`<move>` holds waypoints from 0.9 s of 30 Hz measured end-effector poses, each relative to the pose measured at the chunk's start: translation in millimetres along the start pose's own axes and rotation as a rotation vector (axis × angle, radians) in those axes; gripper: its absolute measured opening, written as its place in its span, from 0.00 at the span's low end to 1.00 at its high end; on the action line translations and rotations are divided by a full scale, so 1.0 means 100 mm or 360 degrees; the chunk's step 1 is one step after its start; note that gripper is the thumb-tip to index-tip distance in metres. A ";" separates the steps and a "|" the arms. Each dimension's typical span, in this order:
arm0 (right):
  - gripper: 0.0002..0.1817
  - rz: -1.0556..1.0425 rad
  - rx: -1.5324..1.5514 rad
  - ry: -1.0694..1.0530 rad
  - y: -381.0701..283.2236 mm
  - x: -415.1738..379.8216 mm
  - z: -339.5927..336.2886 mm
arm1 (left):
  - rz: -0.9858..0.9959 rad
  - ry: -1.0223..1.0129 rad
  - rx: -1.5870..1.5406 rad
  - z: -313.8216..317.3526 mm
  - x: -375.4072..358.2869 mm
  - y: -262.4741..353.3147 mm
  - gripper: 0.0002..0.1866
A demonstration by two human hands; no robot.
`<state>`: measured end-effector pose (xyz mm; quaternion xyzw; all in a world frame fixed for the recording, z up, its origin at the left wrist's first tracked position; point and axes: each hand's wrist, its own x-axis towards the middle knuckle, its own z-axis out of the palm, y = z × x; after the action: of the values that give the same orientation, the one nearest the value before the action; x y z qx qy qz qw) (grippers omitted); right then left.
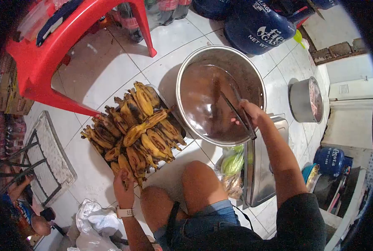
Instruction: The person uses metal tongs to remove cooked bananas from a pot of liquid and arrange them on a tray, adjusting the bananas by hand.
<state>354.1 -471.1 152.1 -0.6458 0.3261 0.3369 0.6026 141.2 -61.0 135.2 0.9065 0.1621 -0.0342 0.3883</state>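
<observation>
My right hand is closed around dark tongs, which reach over the brown liquid inside a large metal pot. Whether the tongs hold anything cannot be made out. At the near edge of a tray lies a big pile of cooked, split bananas with browned skins. My left hand, with a pale watch on its wrist, has its fingers curled at the lower end of a banana there; the fingertips are partly hidden. Most of the tray is covered by the bananas.
A red plastic chair stands at upper left, soda bottles behind it. Blue gas cylinders are beyond the pot. A smaller pot and a silver appliance sit to the right. Another person is at lower left.
</observation>
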 end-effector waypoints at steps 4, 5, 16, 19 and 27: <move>0.17 0.0093 0.0229 -0.0158 0.05 0.25 0.03 | -0.0363 -0.0009 -0.0069 -0.08 0.03 -0.13 0.20; 0.17 0.0130 0.0307 -0.0157 0.06 0.36 0.01 | -0.0324 0.0005 -0.0059 -0.07 0.05 -0.15 0.19; 0.19 0.0165 0.0505 -0.0129 -0.21 0.76 -0.04 | -0.0293 -0.0106 -0.0067 -0.03 0.20 0.05 0.15; 0.17 0.0203 0.0534 -0.0236 -0.28 0.90 -0.12 | -0.0299 -0.0116 -0.0062 -0.04 0.22 0.09 0.15; 0.17 0.0135 0.0570 -0.0063 -0.16 1.00 0.08 | -0.0172 -0.0077 -0.0068 -0.04 0.18 0.14 0.14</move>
<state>423.0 -463.7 78.3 -0.5071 0.3960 0.3112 0.6994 162.7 -62.0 144.0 0.8869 0.2022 -0.0735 0.4089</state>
